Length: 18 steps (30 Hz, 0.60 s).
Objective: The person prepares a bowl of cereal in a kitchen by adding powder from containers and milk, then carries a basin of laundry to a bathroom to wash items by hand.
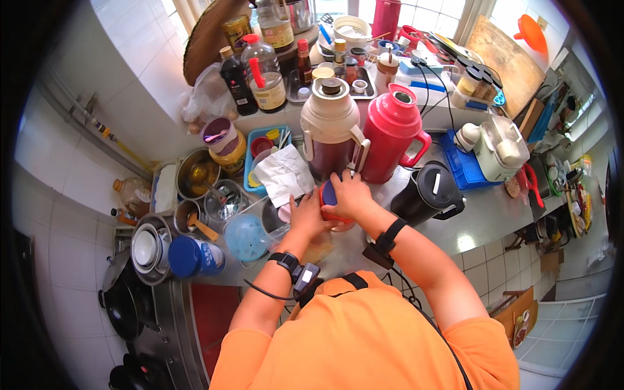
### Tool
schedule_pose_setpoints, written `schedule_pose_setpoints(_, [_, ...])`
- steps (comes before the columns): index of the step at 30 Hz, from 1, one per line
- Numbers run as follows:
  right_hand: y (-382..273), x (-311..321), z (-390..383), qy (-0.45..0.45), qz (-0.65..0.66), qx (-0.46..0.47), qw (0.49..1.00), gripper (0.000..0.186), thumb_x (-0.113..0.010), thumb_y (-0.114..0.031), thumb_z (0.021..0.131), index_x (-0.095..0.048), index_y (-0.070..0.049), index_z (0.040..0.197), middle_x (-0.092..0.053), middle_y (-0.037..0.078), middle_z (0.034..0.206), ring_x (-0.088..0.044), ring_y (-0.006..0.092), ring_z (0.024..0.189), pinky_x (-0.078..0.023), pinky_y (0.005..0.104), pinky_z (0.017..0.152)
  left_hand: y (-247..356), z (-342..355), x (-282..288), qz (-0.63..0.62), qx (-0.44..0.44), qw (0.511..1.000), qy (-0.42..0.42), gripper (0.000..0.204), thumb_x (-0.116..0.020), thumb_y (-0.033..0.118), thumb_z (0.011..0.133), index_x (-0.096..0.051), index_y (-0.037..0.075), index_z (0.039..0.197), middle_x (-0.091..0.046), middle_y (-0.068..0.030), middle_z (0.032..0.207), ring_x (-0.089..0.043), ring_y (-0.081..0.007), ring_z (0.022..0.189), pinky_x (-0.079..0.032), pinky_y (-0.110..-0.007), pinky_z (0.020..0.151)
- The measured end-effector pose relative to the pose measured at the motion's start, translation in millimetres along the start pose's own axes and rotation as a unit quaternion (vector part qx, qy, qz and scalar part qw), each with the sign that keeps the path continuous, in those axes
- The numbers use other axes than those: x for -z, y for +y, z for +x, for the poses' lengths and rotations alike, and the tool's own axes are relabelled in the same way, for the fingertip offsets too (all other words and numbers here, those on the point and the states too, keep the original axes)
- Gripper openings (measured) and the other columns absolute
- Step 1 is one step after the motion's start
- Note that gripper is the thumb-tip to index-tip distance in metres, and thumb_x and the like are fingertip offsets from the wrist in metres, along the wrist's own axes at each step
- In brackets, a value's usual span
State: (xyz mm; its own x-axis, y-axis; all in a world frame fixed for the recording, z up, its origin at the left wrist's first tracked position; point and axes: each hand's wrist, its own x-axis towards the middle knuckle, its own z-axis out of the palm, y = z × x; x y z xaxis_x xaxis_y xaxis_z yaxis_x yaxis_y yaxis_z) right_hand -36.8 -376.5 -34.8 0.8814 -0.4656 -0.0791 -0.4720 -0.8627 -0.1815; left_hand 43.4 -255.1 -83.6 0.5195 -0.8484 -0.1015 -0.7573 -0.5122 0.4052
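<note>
From the head view, looking down over an orange shirt: both hands meet at the middle of the steel counter (481, 218). The right hand (351, 195) is wrapped over a small red jar (333, 220), palm on its blue lid (329, 193), fingers curled tight around the top. The left hand (305, 218) presses against the jar's left side, fingers closed against it, though how much of the jar they grasp is hidden. The jar stands on the counter just in front of two big flasks: a cream thermos (330, 130) with a dark lower body and, touching its right side, a red thermos (393, 133). A black kettle (430, 193) sits just right of the hands. To the left, a crumpled white paper (283, 172) lies over a blue tray (255, 170), and a pale blue strainer lid (247, 237) rests near the left wrist. A blue-lidded tin (194, 257) lies further left.
</note>
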Motion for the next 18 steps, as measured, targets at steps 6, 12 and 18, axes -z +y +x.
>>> schedule_pose_setpoints(6, [3,1,-1,0.007,0.032,0.009,0.999,0.083,-0.077,-0.044,0.056,-0.044,-0.01,0.124,-0.045,0.02,0.122,-0.046,0.0404,0.109,-0.047,0.0462,0.084,-8,9,-5,-0.03,0.007,0.999,-0.022,0.114,-0.078,0.055,0.047,-0.029,0.007,0.137,-0.047,-0.0118,0.131,-0.039,-0.0255,0.126,-0.008,-0.055,0.107])
schedule_pose_setpoints(12, [25,2,2,-0.009,-0.019,0.261,0.965,0.079,-0.076,-0.033,0.054,-0.045,-0.015,0.125,-0.043,0.014,0.127,-0.038,0.0368,0.121,-0.03,0.0587,0.098,-11,12,-4,-0.026,-0.005,0.999,-0.036,0.11,-0.078,0.055,0.048,-0.03,0.013,0.137,-0.048,-0.0115,0.131,-0.039,-0.0257,0.126,-0.008,-0.056,0.107])
schedule_pose_setpoints(18, [27,9,15,0.081,0.083,0.228,0.967,0.055,-0.069,-0.034,0.067,-0.05,-0.008,0.111,-0.055,0.013,0.105,-0.054,0.0298,0.102,-0.034,0.0476,0.097,-8,11,-2,-0.029,0.001,0.999,-0.034,0.112,-0.078,0.058,0.047,-0.03,0.014,0.138,-0.049,-0.013,0.13,-0.039,-0.026,0.126,-0.008,-0.056,0.107])
